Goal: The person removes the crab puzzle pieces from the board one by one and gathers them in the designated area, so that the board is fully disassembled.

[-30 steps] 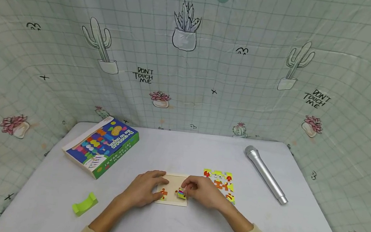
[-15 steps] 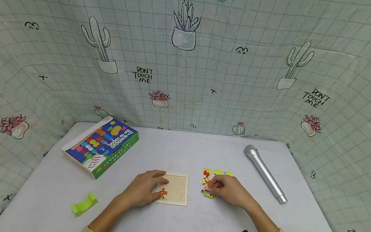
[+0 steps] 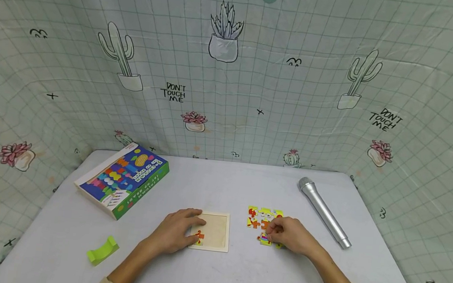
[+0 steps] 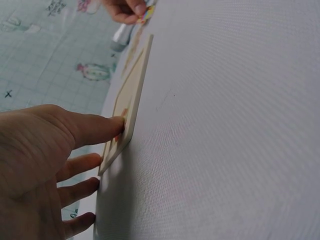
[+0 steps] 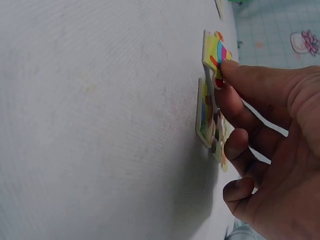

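Note:
My left hand [image 3: 175, 230] rests at the left edge of a shallow wooden puzzle tray [image 3: 217, 233]. Its thumb presses on an orange-and-yellow puzzle piece [image 3: 200, 235] in the tray's near left corner, and the other fingers lie along the frame. To the right, my right hand [image 3: 292, 235] pinches a yellow puzzle piece [image 5: 213, 54] with coloured stripes between thumb and forefinger. The held piece is at the near side of a group of loose puzzle pieces [image 3: 253, 219], some hidden under the right hand. In the right wrist view another piece [image 5: 204, 117] lies right beside it.
A blue-and-green game box [image 3: 126, 177] lies at the back left of the white table [image 3: 214, 275]. A light green curved block [image 3: 102, 251] sits at the near left. On the right lies a silver microphone [image 3: 324, 213]. A patterned cloth hangs behind.
My right hand has carried the striped puzzle piece from above the tray rightward to the loose pieces, then a little further right among them. My left hand has stayed in place.

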`<state>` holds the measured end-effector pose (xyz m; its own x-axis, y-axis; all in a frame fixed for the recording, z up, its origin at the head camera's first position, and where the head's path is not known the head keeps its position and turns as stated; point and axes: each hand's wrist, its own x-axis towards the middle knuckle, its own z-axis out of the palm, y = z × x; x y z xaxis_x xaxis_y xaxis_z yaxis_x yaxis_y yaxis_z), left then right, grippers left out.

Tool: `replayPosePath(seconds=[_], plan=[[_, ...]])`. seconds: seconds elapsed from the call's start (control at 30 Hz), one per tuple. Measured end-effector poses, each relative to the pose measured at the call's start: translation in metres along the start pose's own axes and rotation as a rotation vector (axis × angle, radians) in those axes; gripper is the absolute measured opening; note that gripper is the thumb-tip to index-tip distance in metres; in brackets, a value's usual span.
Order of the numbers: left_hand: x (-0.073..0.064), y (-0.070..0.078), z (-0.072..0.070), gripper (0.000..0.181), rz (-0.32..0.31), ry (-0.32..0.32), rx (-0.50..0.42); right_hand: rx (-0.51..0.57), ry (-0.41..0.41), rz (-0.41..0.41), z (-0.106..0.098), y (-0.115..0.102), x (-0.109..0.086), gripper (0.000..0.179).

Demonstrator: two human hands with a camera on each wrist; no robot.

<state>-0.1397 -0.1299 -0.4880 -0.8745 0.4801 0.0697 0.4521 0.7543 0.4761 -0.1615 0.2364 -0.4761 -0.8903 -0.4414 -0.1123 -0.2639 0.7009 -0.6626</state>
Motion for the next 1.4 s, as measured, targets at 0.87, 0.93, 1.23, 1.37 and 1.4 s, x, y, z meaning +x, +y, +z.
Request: replayPosePath(seconds=[0.87,0.93,1.23,1.37,1.4], plan=[[0.000,-0.001,0.001,0.039,0.000,0.004,0.011,-0.066,0.046,-0.015,0.004,0.002,0.002,0.010],[0.000,-0.001,0.000,0.039,0.002,-0.001,0.012,-0.063,0.052,-0.015,0.004,0.001,0.003,0.010],[0.000,-0.001,-0.004,0.041,0.002,-0.045,0.034,-0.017,0.085,-0.015,0.023,-0.023,0.021,0.008],[0.000,-0.002,-0.005,0.044,0.011,-0.074,0.040,-0.024,0.047,-0.084,0.042,-0.044,0.034,0.006],[-0.001,-0.002,-0.005,0.046,0.014,-0.080,0.040,-0.025,0.035,-0.107,0.046,-0.050,0.038,0.006]])
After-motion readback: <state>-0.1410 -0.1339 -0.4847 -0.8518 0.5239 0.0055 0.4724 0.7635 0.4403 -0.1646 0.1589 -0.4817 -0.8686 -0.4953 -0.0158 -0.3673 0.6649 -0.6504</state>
